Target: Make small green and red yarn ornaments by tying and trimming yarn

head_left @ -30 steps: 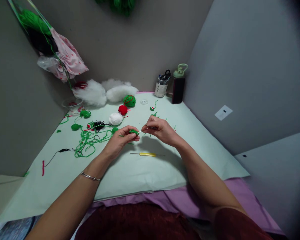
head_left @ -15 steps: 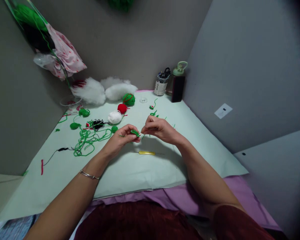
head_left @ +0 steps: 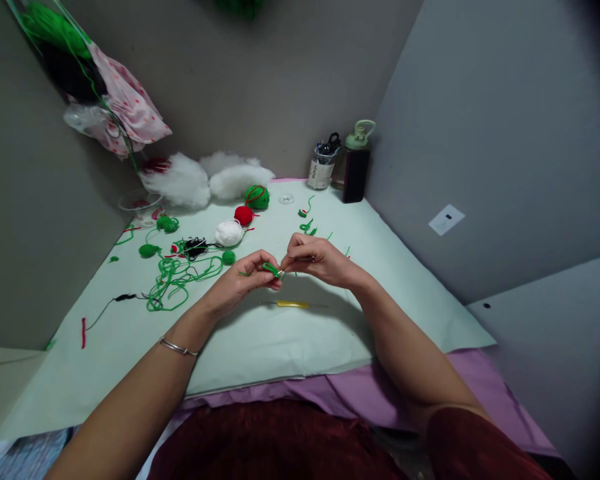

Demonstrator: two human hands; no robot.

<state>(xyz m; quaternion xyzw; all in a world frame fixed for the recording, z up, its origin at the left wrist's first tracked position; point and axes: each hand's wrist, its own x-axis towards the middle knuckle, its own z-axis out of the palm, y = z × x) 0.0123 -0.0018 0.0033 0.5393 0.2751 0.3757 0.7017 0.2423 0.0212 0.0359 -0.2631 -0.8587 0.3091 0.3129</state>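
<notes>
My left hand [head_left: 240,280] pinches a small green crocheted piece [head_left: 270,268] between thumb and fingers, above the pale green sheet [head_left: 260,340]. My right hand [head_left: 315,259] is closed in a pinch on a thin needle whose tip touches the green piece. The two hands almost meet. A yellow-handled crochet hook [head_left: 293,305] lies on the sheet just below them. A silver bangle [head_left: 179,348] sits on my left wrist.
Tangled green yarn [head_left: 177,277] lies left of my hands. Behind it sit white [head_left: 229,233], red [head_left: 243,215] and green [head_left: 257,197] yarn balls and white stuffing [head_left: 180,180]. A jar of tools [head_left: 323,167] and a bottle [head_left: 356,170] stand at the back. A spotted bag [head_left: 125,110] hangs at left.
My right hand has moved left, bringing the needle in against the green piece. The gap between the hands has closed. The view has shifted slightly.
</notes>
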